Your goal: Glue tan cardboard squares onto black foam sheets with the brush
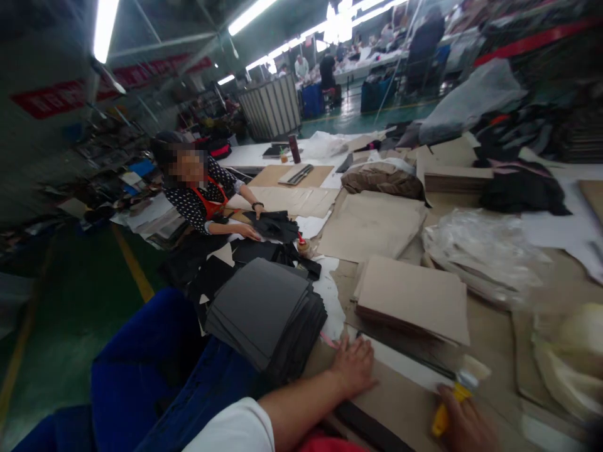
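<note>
Left hand [355, 367] lies flat, gripping nothing, by the white strip [400, 364] on the brown sheet [400, 402]. Right hand [464, 419] grasps yellow-handled brush [458, 397] near strip's right end.

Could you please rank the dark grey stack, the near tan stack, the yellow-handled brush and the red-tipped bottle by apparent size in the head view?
1. Dark grey stack
2. Near tan stack
3. Yellow-handled brush, partly hidden by the right hand
4. Red-tipped bottle, farther off than the brush
</note>
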### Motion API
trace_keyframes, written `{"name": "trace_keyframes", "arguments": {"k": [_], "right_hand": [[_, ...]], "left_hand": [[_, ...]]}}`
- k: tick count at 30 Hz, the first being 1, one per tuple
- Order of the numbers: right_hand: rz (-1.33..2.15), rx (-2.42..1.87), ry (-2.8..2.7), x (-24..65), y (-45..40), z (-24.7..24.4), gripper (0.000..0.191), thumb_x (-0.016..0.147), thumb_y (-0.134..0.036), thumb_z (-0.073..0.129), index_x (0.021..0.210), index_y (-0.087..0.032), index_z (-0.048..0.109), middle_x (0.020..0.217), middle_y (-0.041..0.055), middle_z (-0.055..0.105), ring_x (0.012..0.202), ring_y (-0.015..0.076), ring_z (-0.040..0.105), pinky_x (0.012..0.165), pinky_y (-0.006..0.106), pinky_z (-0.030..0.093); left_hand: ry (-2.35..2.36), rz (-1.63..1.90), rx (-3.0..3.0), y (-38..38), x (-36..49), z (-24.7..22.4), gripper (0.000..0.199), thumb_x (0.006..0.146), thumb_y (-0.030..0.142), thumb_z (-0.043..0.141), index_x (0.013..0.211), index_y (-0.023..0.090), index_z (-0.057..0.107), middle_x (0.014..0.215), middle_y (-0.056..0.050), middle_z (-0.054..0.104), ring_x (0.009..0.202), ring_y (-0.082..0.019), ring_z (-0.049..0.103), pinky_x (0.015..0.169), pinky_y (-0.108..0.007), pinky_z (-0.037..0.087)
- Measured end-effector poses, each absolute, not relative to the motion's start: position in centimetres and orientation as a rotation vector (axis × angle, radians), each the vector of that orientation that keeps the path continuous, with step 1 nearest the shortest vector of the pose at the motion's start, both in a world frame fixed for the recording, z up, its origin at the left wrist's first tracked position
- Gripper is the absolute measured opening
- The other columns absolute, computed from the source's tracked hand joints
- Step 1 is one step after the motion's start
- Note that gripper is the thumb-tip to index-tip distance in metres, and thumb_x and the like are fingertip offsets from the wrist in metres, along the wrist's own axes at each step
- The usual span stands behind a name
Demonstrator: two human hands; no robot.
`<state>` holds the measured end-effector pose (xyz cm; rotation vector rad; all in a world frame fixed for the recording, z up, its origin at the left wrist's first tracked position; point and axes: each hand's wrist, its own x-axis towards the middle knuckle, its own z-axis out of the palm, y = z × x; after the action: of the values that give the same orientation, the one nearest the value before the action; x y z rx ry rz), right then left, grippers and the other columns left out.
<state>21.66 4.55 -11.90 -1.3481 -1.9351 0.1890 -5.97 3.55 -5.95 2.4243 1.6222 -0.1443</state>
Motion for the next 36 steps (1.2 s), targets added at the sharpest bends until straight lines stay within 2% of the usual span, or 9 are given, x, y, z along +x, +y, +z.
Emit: {"name": "trace_keyframes", "arguments": {"k": [4, 8, 11, 18, 23, 26, 28, 33, 36], "right_hand": [[0.056, -1.473, -2.293, 20.7, 3.4, -9.5, 0.032, 0.077, -0.011, 0.042, 0.097, -0.021, 0.065, 0.066, 0.0084, 0.054, 0.064, 0.0213, 0.049, 0.059, 0.033, 0.038], [-0.006, -1.586, -2.41, 21.0, 3.0, -10.3, 0.025, 0.084, -0.014, 0.044, 0.098, -0.017, 0.064, 0.072, 0.0072, 0.054, 0.073, 0.0193, 0.045, 0.067, 0.03, 0.034], [-0.009, -1.581, -2.423, 22.0, 1.5, -10.6, 0.023, 0.087, -0.016, 0.044, 0.099, -0.018, 0.064, 0.073, 0.0064, 0.053, 0.073, 0.0185, 0.043, 0.068, 0.029, 0.031], [-0.113, -1.877, -2.242, 30.8, -2.3, -9.5, 0.026, 0.089, -0.013, 0.04, 0.098, -0.013, 0.064, 0.066, 0.0049, 0.049, 0.068, 0.0163, 0.043, 0.067, 0.028, 0.034], [-0.138, -2.034, -2.13, 35.9, -3.3, -7.8, 0.034, 0.092, -0.016, 0.031, 0.102, -0.009, 0.063, 0.08, 0.0096, 0.058, 0.076, 0.0154, 0.05, 0.073, 0.03, 0.038], [-0.022, -1.882, -2.081, 33.1, -2.0, -8.1, 0.028, 0.088, -0.01, 0.036, 0.107, -0.009, 0.057, 0.112, 0.0181, 0.06, 0.096, 0.0215, 0.055, 0.085, 0.036, 0.042], [0.129, -1.698, -2.052, 28.7, -0.6, -9.0, 0.03, 0.085, -0.007, 0.037, 0.11, -0.01, 0.053, 0.123, 0.0187, 0.056, 0.109, 0.0231, 0.053, 0.091, 0.038, 0.043], [0.413, -1.517, -2.075, 18.5, 2.0, -11.3, 0.03, 0.08, -0.01, 0.047, 0.11, -0.014, 0.052, 0.127, 0.0167, 0.055, 0.119, 0.0244, 0.049, 0.099, 0.042, 0.041], [0.369, -1.578, -2.137, 17.7, 2.4, -12.0, 0.029, 0.078, -0.007, 0.047, 0.105, -0.016, 0.054, 0.13, 0.0153, 0.054, 0.119, 0.0258, 0.047, 0.103, 0.047, 0.036]], "left_hand": [[1.66, -0.105, 2.416, 2.9, -5.0, -5.8, 0.031, 0.092, 0.033, 0.04, 0.111, 0.018, 0.06, 0.123, -0.008, 0.059, 0.114, -0.023, 0.051, 0.103, -0.046, 0.033], [1.633, 0.004, 2.473, 3.4, -4.8, -6.8, 0.022, 0.091, 0.027, 0.043, 0.091, 0.017, 0.063, 0.097, -0.009, 0.063, 0.096, -0.022, 0.055, 0.094, -0.043, 0.037], [1.573, -0.012, 2.469, 2.9, -4.8, -6.8, 0.023, 0.091, 0.026, 0.042, 0.087, 0.018, 0.063, 0.092, -0.01, 0.062, 0.092, -0.023, 0.053, 0.087, -0.042, 0.039], [1.476, -0.071, 2.352, 1.3, -3.0, -6.6, 0.036, 0.094, 0.031, 0.031, 0.108, 0.021, 0.062, 0.121, -0.01, 0.058, 0.115, -0.025, 0.048, 0.101, -0.042, 0.032], [1.312, 0.038, 2.403, 2.9, 0.8, -7.5, 0.052, 0.091, 0.039, 0.04, 0.137, 0.015, 0.04, 0.15, -0.012, 0.032, 0.14, -0.024, 0.022, 0.115, -0.043, 0.014], [1.257, -0.061, 2.45, 3.9, 2.7, -8.3, 0.07, 0.087, 0.051, 0.042, 0.144, 0.012, 0.028, 0.153, -0.013, 0.024, 0.143, -0.025, 0.015, 0.116, -0.046, 0.007], [1.262, -0.109, 2.458, 4.2, 3.2, -8.9, 0.075, 0.087, 0.056, 0.04, 0.145, 0.012, 0.026, 0.154, -0.014, 0.022, 0.143, -0.025, 0.014, 0.116, -0.047, 0.004], [1.432, -0.133, 2.408, 3.8, 1.2, -9.6, 0.077, 0.087, 0.057, 0.038, 0.146, 0.009, 0.023, 0.155, -0.014, 0.019, 0.143, -0.025, 0.011, 0.116, -0.046, 0.003], [1.652, -0.183, 2.281, 3.6, -1.6, -9.4, 0.081, 0.085, 0.058, 0.04, 0.147, 0.009, 0.019, 0.155, -0.015, 0.015, 0.144, -0.026, 0.01, 0.116, -0.047, 0.005]]}}
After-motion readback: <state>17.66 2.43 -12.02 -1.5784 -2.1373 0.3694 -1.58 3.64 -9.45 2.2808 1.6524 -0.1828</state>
